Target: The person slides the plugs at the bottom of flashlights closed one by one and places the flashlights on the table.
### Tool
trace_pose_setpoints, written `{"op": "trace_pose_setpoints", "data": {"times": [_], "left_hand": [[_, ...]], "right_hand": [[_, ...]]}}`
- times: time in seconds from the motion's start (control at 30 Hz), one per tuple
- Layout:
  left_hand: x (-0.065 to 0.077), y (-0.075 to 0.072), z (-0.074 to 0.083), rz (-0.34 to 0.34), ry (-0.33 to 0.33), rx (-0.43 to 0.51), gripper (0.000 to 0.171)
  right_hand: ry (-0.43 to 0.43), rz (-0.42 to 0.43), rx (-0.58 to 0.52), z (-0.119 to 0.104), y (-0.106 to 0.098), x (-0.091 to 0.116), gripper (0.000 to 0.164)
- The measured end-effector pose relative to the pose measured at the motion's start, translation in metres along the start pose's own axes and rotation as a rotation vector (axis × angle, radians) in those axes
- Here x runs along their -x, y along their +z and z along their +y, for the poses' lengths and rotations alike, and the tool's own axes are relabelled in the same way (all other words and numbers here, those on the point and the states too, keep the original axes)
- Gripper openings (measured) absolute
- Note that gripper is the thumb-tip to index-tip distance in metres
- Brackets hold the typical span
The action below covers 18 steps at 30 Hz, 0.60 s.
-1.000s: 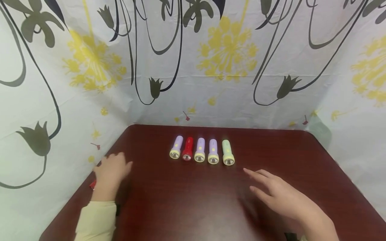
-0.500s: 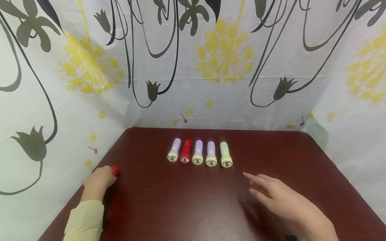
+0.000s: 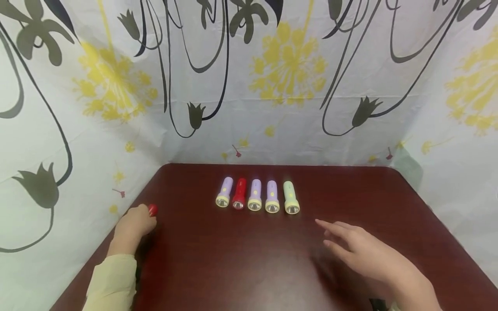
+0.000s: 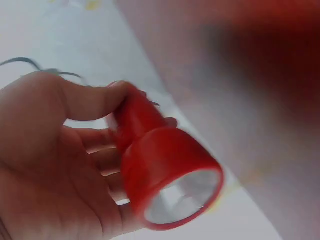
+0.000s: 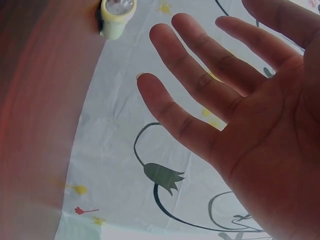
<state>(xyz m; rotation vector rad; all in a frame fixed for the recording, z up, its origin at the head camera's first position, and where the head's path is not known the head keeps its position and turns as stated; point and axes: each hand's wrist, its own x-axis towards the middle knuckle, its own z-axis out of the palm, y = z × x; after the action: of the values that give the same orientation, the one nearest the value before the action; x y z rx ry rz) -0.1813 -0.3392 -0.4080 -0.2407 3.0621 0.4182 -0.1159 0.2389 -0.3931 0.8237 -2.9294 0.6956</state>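
My left hand grips a red flashlight near the table's left edge. In the left wrist view the thumb lies on its narrow body and the fingers wrap behind, with the wide lens end facing the camera. Only a red end of it shows in the head view. My right hand hovers over the right side of the table, holding nothing. Its fingers are spread and fairly straight in the right wrist view. The green flashlight is nearest to it.
On the dark red table a row of flashlights lies lens toward me: a purple one, a red one, two more purple ones, and the green one at the right end. A patterned cloth hangs around the table's back and sides.
My left hand has taken hold of the red flashlight by the left edge, then shifted slightly right and away from me with it. The right hand has hardly moved.
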Motion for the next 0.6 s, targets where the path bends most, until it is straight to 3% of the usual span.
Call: {"op": "trace_pose_setpoints", "data": {"times": [0.2, 0.27, 0.43, 0.6], "left_hand": [[0.009, -0.014, 0.05, 0.063, 0.106, 0.113, 0.048], [0.018, -0.016, 0.068, 0.095, 0.144, 0.166, 0.054], [0.043, -0.012, 0.112, 0.171, 0.214, 0.332, 0.049], [0.066, -0.003, 0.151, 0.131, 0.259, 0.436, 0.049]], "right_hand": [[-0.019, 0.005, -0.005, -0.002, -0.003, -0.003, 0.051], [-0.029, 0.011, -0.002, -0.002, -0.003, -0.002, 0.052], [-0.041, 0.017, 0.009, -0.004, -0.003, -0.002, 0.056], [-0.078, 0.029, 0.005, -0.011, -0.001, -0.008, 0.066]]}}
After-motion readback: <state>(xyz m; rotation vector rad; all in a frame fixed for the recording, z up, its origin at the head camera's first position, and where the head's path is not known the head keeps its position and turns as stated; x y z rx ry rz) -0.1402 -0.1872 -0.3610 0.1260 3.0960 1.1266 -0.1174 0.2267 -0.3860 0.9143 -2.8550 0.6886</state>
